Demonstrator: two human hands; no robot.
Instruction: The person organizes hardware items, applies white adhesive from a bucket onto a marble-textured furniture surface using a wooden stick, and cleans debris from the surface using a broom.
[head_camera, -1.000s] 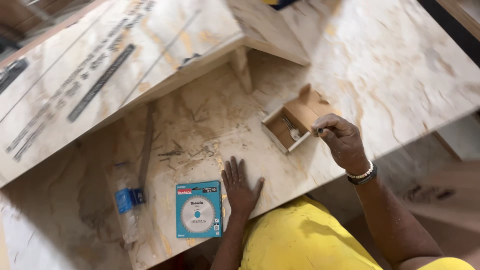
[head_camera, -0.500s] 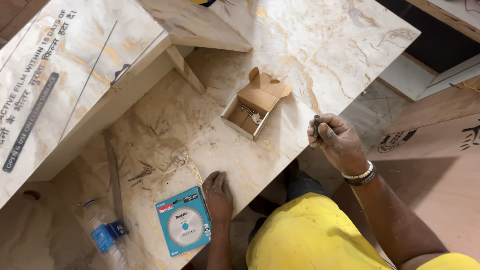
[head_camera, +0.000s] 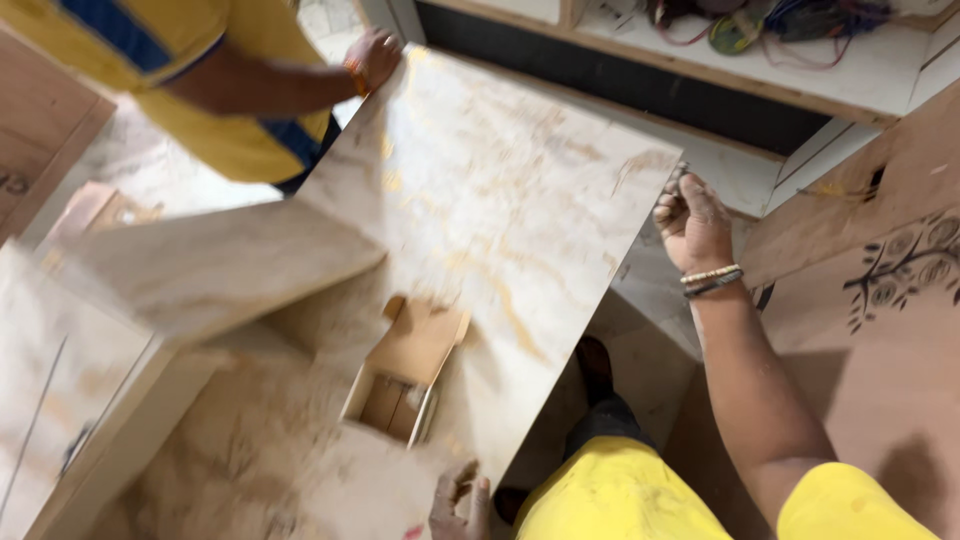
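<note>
While the right hand (head_camera: 690, 222) is closed around a small dark item, too small to identify, at the right edge of the marble-patterned board (head_camera: 500, 200), the left hand (head_camera: 458, 505) rests with fingers spread on the near edge. One open cardboard box (head_camera: 405, 375) lies between them. A co-worker's hand (head_camera: 372, 55) touches the far corner.

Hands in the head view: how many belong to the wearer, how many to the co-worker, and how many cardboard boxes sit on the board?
Wearer's hands: 2, left hand, right hand
Co-worker's hand: 1
Box: 1
Total: 4
</note>
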